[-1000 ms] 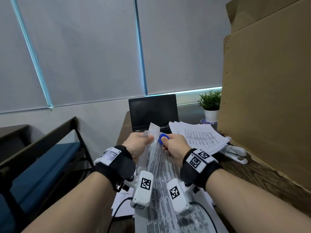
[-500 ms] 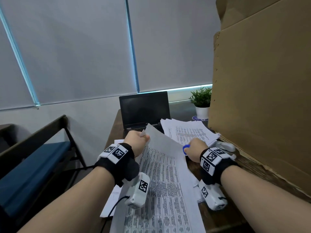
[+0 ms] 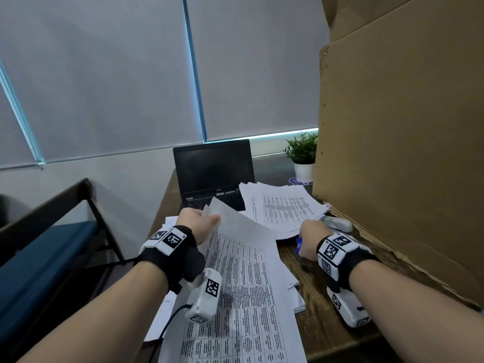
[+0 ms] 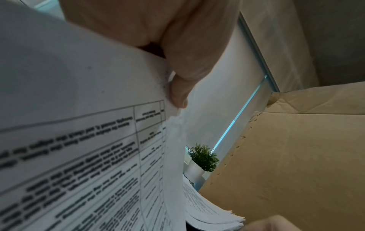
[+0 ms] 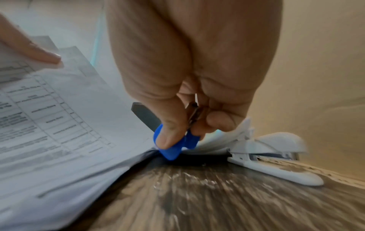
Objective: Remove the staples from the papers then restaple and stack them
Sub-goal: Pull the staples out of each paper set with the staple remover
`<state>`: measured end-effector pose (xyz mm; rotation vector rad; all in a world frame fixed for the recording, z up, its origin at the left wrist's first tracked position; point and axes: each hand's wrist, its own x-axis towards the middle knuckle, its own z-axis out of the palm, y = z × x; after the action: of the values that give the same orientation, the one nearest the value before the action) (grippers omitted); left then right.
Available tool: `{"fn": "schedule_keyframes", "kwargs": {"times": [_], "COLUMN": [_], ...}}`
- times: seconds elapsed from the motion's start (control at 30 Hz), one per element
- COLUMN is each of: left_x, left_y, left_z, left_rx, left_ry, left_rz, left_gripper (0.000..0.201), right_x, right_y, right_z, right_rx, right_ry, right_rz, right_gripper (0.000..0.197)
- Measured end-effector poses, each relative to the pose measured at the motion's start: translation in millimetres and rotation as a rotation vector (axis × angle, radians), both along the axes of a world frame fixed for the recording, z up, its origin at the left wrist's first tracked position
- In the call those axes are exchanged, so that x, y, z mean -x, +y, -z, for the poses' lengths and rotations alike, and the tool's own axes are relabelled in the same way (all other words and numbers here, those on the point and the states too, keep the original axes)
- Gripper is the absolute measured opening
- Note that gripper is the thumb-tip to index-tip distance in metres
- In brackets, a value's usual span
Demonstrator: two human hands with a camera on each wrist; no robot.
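From the head camera the left hand (image 3: 195, 224) pinches the top corner of a printed sheaf of papers (image 3: 243, 284), the upper sheet curled up and back, the rest lying along the wooden desk (image 3: 322, 318). The left wrist view adds the thumb (image 4: 181, 87) pressed on the sheet edge over a ruled table of text, too blurred to read.

The right hand (image 3: 309, 238) shows only a sliver of blue overhead. The right wrist view shows thumb and fingers closed on a blue staple remover (image 5: 175, 145), its tip at or just above the desk by the paper edge; motion blur hides whether it touches. Just beside it lies a white stapler (image 5: 272, 157), partly tucked under a second paper stack (image 3: 282, 208).

The laptop (image 3: 213, 171) behind reads "DELL" below its dark screen. A potted plant (image 3: 302, 153) stands against the cardboard box (image 3: 403, 153).
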<state>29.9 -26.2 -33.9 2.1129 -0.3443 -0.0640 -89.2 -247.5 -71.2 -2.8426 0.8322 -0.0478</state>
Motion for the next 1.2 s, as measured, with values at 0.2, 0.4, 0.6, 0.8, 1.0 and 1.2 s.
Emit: {"fn": "schedule_keyframes", "kwargs": {"times": [0.2,0.4,0.6,0.8,1.0,1.2], "left_x": [-0.7,-5.4,-3.0,0.2,-1.3,-3.9], "left_y": [5.7,12.2,22.3,23.9,21.0,16.0], "left_z": [-3.7,-7.0,-10.4,-12.4,-11.0,-2.6], "left_rx": [0.035,0.129,0.212,0.198,0.173,0.159], "left_ry": [0.082,0.134,0.231,0.162,0.152,0.086], "left_rz": [-0.032,-0.003,0.043,0.128,0.157,0.104], "left_gripper": [0.037,0.035,0.066,0.053,0.050,0.029], "right_x": [-12.5,-19.8,-33.4,-40.7,-40.3,-36.8], "right_y": [43.5,93.6,114.5,121.9,119.8,120.1], "right_z": [-23.0,-40.1,-47.4,-50.2,-49.3,-39.0], "right_rx": [-0.161,-0.062,-0.034,0.004,0.043,0.010], "right_ry": [-0.317,-0.541,-0.583,-0.543,-0.565,-0.615], "right_rz": [-0.259,-0.463,-0.522,-0.541,-0.572,-0.512], "right_gripper": [0.021,0.017,0.021,0.019,0.019,0.024]}}
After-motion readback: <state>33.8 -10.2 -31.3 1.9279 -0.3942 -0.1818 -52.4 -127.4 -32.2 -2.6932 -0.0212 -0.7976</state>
